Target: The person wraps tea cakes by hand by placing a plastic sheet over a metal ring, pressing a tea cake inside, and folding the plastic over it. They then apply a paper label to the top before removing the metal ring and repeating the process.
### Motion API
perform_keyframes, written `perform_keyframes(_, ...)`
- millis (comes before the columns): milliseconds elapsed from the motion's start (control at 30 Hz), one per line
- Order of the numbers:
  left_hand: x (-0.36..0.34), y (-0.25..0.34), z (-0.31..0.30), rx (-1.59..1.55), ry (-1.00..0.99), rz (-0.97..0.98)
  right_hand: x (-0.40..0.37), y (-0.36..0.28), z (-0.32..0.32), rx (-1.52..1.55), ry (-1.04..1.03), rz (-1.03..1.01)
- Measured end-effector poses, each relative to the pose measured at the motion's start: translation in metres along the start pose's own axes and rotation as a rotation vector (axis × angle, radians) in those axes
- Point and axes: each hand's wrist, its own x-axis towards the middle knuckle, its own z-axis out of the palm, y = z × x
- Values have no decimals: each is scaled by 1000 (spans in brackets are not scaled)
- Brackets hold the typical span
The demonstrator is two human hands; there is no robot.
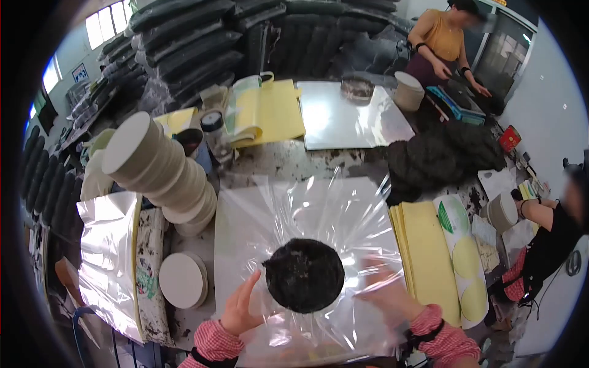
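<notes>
A round, dark, matted disc sits at the middle of a crinkled clear plastic sheet, which lies over a pale square board. Close to the disc's left edge is my left hand, fingers apart, touching the plastic. On the other side, my right hand is blurred and partly behind the shiny film; how its fingers are set cannot be made out. Both wrists show red checked sleeves with black bands.
Left are stacked round discs, a smaller disc pile and plastic sheets. Yellow sheets and round labels lie right. Behind are a white board and dark material. Two other people work at the right.
</notes>
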Motion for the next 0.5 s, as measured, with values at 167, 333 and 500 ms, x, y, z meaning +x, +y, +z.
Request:
perform_keyframes(167, -29, 3, -16, 351, 175, -182, -7, -15, 53, -541, 15, -377)
perform_keyframes(333, -12, 6, -11, -1468, 329, -1232, 16, -15, 41, -43, 14, -372)
perform_keyframes(500, -25, -38, -15, -995, 241, -618, 27, -16, 40, -455, -115, -254)
